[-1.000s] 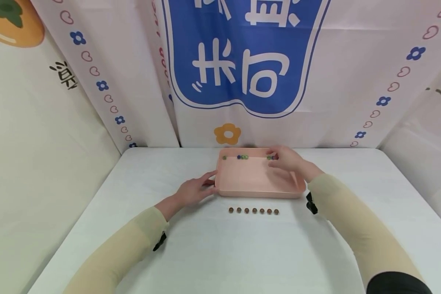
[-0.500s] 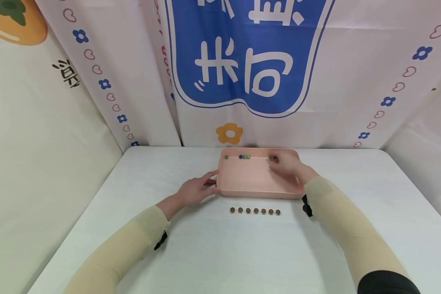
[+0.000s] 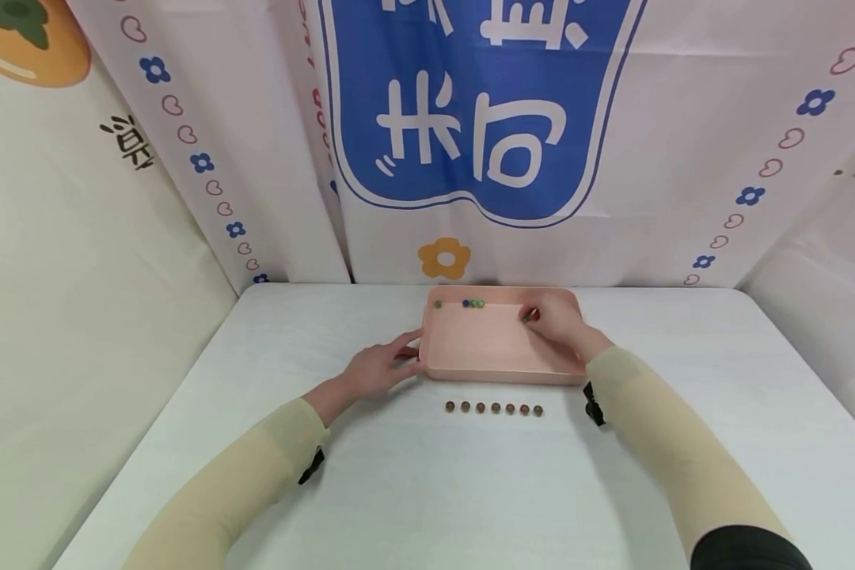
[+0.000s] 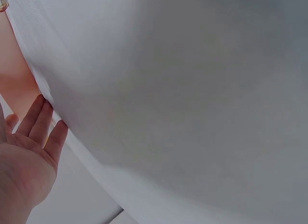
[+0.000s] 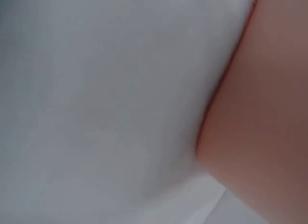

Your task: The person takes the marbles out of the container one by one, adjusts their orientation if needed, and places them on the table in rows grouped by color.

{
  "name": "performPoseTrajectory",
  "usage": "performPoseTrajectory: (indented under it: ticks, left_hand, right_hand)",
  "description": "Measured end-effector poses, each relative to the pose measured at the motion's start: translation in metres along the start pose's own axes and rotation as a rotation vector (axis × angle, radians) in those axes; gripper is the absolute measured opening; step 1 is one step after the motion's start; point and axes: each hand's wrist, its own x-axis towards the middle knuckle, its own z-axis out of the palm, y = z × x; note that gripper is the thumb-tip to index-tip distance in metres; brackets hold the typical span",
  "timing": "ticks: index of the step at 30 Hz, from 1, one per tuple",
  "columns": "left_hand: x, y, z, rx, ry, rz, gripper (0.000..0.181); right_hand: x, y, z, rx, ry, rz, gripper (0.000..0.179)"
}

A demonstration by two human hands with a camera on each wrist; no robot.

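Note:
A pink tray (image 3: 470, 348) lies at the back of the white table. My left hand (image 3: 376, 370) touches its left wall, with the fingers extended; the left wrist view also shows these fingers (image 4: 42, 120) against the pink wall. Over the right part of the tray, my right hand (image 3: 556, 318) pinches a small dark marble (image 3: 530, 315), partly covered by the fingertips. Along the tray's far side sit a green marble (image 3: 438, 304) at the left, then a blue marble (image 3: 466, 304) beside green ones (image 3: 476, 304). The right wrist view shows pink tray wall (image 5: 260, 118) but no hand.
In front of the tray, several brown marbles (image 3: 495, 408) stand in a spaced row on the white table (image 3: 484, 483). A printed cloth (image 3: 399, 229) hangs directly behind the tray.
My right hand has drawn slightly nearer from the tray's far side, and the marbles by its fingertips no longer show there. The left hand stays on the tray wall.

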Motion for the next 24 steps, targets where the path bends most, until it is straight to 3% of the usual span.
performPoseTrajectory:
  ticks: [9,16,24]
  left_hand:
    - [0.001,-0.001,0.002,0.003,0.004,-0.013,0.069]
    - [-0.001,0.002,0.000,-0.003,0.007,-0.009,0.069]
    - [-0.001,0.000,0.001,-0.004,0.009,0.003,0.068]
  right_hand:
    - [-0.003,-0.003,-0.002,0.014,0.032,0.002,0.019]
    - [-0.012,-0.019,-0.011,0.010,0.085,-0.023,0.015]
    - [-0.028,-0.033,-0.021,0.020,0.116,-0.167,0.017]
